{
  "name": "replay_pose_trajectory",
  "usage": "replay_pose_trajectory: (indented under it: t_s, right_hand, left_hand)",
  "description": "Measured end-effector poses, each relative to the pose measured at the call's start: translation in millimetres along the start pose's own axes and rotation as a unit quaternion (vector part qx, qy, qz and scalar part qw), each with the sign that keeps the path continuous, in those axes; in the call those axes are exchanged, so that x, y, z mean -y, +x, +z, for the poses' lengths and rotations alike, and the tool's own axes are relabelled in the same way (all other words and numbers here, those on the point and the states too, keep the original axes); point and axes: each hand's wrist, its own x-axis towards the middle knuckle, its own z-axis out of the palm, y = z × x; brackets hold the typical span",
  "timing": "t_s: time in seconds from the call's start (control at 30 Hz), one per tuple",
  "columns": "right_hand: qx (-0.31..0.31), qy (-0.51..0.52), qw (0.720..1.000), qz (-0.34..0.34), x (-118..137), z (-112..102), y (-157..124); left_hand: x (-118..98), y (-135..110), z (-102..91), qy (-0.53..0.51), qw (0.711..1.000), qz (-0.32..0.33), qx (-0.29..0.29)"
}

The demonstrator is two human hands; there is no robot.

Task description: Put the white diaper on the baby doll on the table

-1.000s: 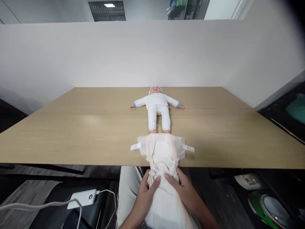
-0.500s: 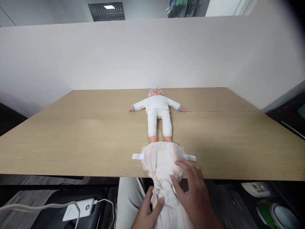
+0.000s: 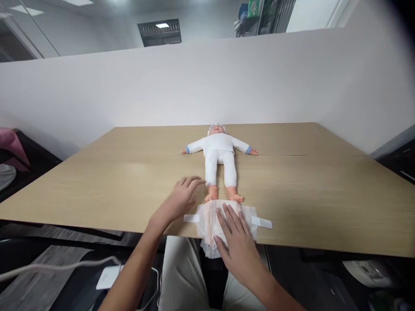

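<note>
A baby doll (image 3: 219, 149) in a white suit with blue cuffs and a patterned cap lies on its back, arms spread, bare feet toward me. Just below its feet, a white diaper (image 3: 207, 220) lies at the table's front edge, its side tabs spread outward and its near end hanging over. My right hand (image 3: 238, 244) rests palm down on the diaper, fingers stretched out. My left hand (image 3: 181, 198) hovers beside the doll's leg on the left, fingers extended and holding nothing; whether a fingertip touches the leg I cannot tell.
The wooden table (image 3: 136, 172) ends just above my lap, with a white partition (image 3: 201, 86) along its far side. At lower left, a white power bank (image 3: 109, 277) with cables sits on a dark seat. A white appliance (image 3: 366, 272) stands below the table on the right.
My left hand has let go of the diaper's near part and moved up to the doll's leg. My right hand now lies flat on the diaper, whose lower part is folded or drops out of sight.
</note>
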Motion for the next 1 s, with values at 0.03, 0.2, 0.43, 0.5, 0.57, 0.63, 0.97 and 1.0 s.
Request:
replay_pose_trajectory:
  t_s: [0.03, 0.2, 0.43, 0.5, 0.57, 0.63, 0.97, 1.0]
  right_hand:
    - [0.001, -0.001, 1.000, -0.004, 1.4, -0.2, 0.6]
    - [0.028, -0.001, 0.999, -0.020, -0.8, 2.4, 7.5]
    - [0.037, 0.024, 0.998, -0.039, -10.9, 2.1, 9.8]
    - [0.043, 0.036, 0.997, -0.044, -13.4, -0.2, 11.5]
    - [0.055, 0.049, 0.996, -0.046, -17.3, -2.4, 16.0]
    - [0.073, 0.059, 0.995, -0.041, -23.3, -3.9, 24.2]
    - [0.114, 0.046, 0.990, -0.065, -78.9, 16.7, 112.2]
    - [0.112, 0.040, 0.991, -0.063, -85.4, 20.7, 124.7]
  left_hand:
    - [5.0, 19.9, 8.1, 0.039, 0.998, 0.036, 0.014]
    - [11.8, 87.4, 38.7, 0.164, 0.954, 0.221, 0.121]
    - [-0.8, 108.4, 53.1, 0.151, 0.916, 0.356, 0.108]
    - [-3.7, 113.8, 52.4, 0.129, 0.917, 0.364, 0.099]
    - [-6.0, 120.9, 46.6, 0.096, 0.925, 0.356, 0.094]
    - [-8.1, 130.0, 34.1, 0.030, 0.934, 0.345, 0.090]
    - [-11.2, 170.0, -49.6, -0.286, 0.937, 0.198, 0.033]
    - [-9.8, 171.3, -52.4, -0.297, 0.935, 0.192, 0.024]
